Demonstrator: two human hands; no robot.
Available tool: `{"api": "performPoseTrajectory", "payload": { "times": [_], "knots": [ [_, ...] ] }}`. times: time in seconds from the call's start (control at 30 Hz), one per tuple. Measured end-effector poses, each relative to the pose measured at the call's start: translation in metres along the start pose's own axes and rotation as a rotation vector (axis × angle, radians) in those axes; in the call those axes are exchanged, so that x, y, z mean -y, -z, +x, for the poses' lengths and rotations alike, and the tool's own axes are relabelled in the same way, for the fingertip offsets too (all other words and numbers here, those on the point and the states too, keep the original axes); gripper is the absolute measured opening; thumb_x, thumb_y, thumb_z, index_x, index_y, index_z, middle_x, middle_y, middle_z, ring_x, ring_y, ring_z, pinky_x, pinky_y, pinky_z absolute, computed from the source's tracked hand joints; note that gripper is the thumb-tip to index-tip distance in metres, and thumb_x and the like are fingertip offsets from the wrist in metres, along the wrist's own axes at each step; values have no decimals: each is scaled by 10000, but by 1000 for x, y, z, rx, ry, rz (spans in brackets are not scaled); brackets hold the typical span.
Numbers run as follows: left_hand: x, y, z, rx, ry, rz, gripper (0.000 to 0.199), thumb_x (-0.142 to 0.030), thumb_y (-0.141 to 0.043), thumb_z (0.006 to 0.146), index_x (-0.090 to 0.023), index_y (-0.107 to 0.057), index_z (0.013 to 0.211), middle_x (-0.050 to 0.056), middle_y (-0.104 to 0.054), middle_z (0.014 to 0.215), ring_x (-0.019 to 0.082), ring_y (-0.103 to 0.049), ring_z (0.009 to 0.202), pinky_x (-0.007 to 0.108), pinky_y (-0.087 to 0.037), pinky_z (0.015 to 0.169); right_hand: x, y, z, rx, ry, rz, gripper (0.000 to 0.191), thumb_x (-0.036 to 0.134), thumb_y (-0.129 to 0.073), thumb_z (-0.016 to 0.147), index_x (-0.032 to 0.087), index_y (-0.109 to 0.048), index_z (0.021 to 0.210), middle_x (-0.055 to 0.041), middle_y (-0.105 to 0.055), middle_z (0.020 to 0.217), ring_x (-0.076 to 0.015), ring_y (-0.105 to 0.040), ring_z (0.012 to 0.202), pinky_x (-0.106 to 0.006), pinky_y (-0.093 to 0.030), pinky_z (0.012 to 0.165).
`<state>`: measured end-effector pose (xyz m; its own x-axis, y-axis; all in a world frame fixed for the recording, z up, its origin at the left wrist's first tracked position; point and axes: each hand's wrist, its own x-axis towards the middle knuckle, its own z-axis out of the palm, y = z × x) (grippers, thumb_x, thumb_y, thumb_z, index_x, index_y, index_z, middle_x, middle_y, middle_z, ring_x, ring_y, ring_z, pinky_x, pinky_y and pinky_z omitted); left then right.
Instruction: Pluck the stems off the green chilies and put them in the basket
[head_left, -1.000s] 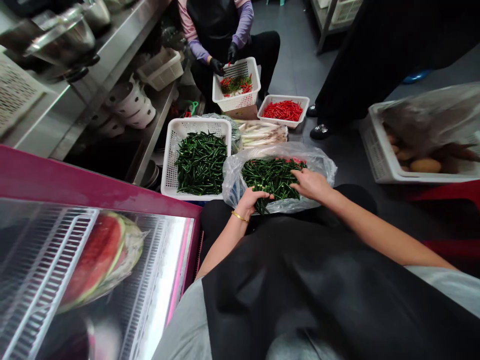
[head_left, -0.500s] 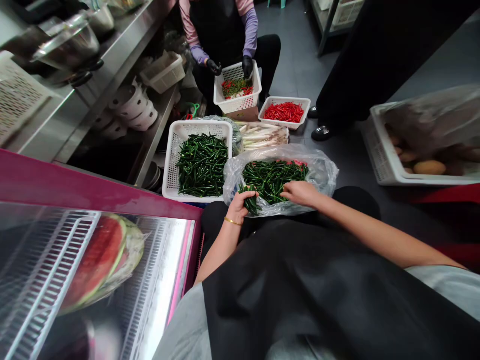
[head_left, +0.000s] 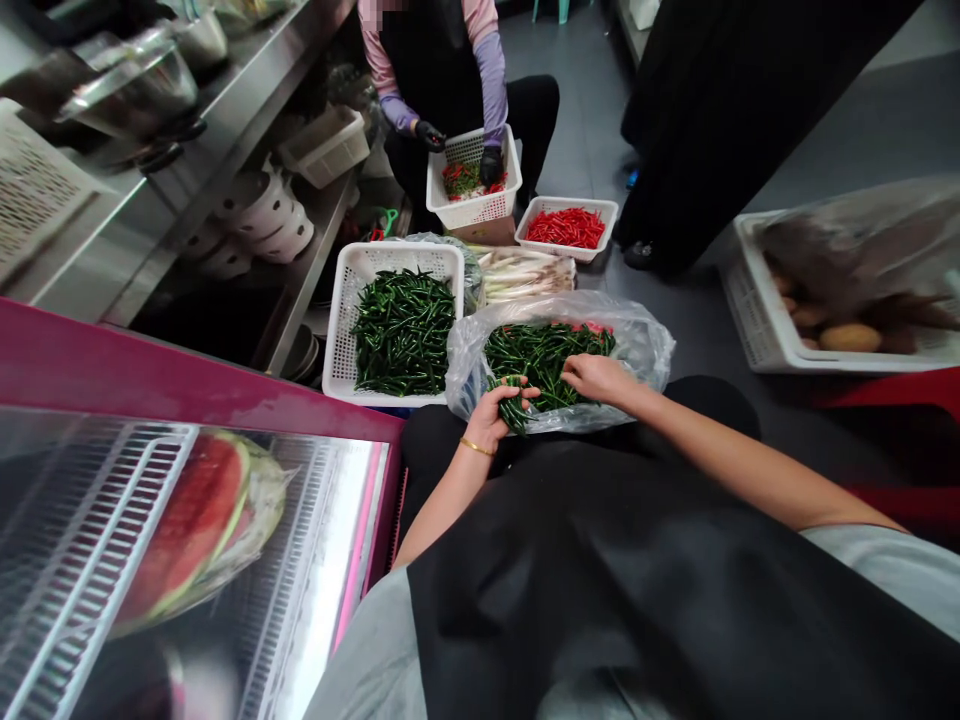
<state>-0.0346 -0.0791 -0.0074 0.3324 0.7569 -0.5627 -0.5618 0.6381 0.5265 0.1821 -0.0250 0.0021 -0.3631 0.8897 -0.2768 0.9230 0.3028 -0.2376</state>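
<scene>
Left hand [head_left: 491, 418] curled tight, clutching bunch of green chillies [head_left: 514, 408] at near edge of clear plastic bag [head_left: 637, 345]; right hand [head_left: 596, 378] spread open on pile inside bag. White basket [head_left: 397, 258] of chillies just beside.

Since a second ago, your left hand [head_left: 491, 420] has closed around a bunch of green chilies [head_left: 514, 408]; your right hand [head_left: 596, 378] has slid closer to it.

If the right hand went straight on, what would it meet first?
The right hand points into the green chilies in the clear plastic bag, so they come first; it seems almost on them, though depth is unclear.
</scene>
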Motion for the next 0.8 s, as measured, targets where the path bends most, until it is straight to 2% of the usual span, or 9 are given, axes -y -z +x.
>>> {"api": "performPoseTrajectory", "payload": {
  "times": [0.17, 0.3, 0.43, 0.53, 0.63, 0.73, 0.8],
  "knots": [
    [-11, -11, 2, -110, -159, 161, 499, -120, -651, 606, -103, -603, 1102, 90, -722, 766, 114, -601, 514, 214, -435, 514, 28, -5, 9, -66, -36, 62, 372, 349, -358, 933, 190, -673, 1049, -104, -704, 1020, -204, -646, 887, -265, -420, 715],
    [-20, -10, -2, -124, -215, 181, 564, -129, -683, 578, -95, -601, 1135, 59, -701, 696, 98, -582, 514, 206, -418, 528, 32, -9, 30, 40, -93, 130, 450, 534, -446, 868, 179, -722, 882, -104, -720, 915, -217, -648, 861, -259, -427, 672],
    [-17, -1, -8, -111, -194, 206, 441, -159, -699, 564, -72, -652, 993, 28, -651, 608, 96, -562, 519, 213, -400, 531, 19, -16, 38, 92, -79, 217, 259, 325, -520, 834, 162, -720, 856, -68, -723, 863, -166, -648, 805, -218, -421, 666],
    [-11, 4, -8, -146, -205, 235, 340, -167, -712, 550, -78, -662, 874, 37, -661, 637, 99, -554, 531, 235, -405, 556, 0, -11, 22, 106, -41, 329, 234, 266, -489, 828, 158, -694, 797, -25, -680, 661, -131, -625, 641, -206, -416, 621],
    [-6, -2, -1, -147, -325, 319, 307, -159, -722, 543, -108, -647, 836, 75, -715, 825, 110, -577, 608, 263, -429, 643, -14, 6, -5, 152, 16, 460, 202, 304, -507, 802, 171, -644, 735, 6, -624, 569, -119, -582, 530, -215, -408, 557],
    [-3, -16, 10, -61, -436, 459, 333, -143, -743, 535, -135, -629, 849, 82, -718, 944, 154, -623, 797, 295, -434, 790, -16, 24, -24, 236, 85, 697, 198, 365, -554, 764, 179, -603, 717, 15, -613, 585, -118, -571, 516, -221, -416, 520],
    [1, -25, 15, 11, -429, 523, 354, -147, -757, 530, -142, -622, 856, 69, -717, 909, 175, -630, 858, 314, -429, 838, -13, 31, -28, 293, 94, 865, 234, 411, -589, 738, 180, -587, 704, 15, -601, 577, -119, -561, 512, -227, -426, 507]
  ]
}}
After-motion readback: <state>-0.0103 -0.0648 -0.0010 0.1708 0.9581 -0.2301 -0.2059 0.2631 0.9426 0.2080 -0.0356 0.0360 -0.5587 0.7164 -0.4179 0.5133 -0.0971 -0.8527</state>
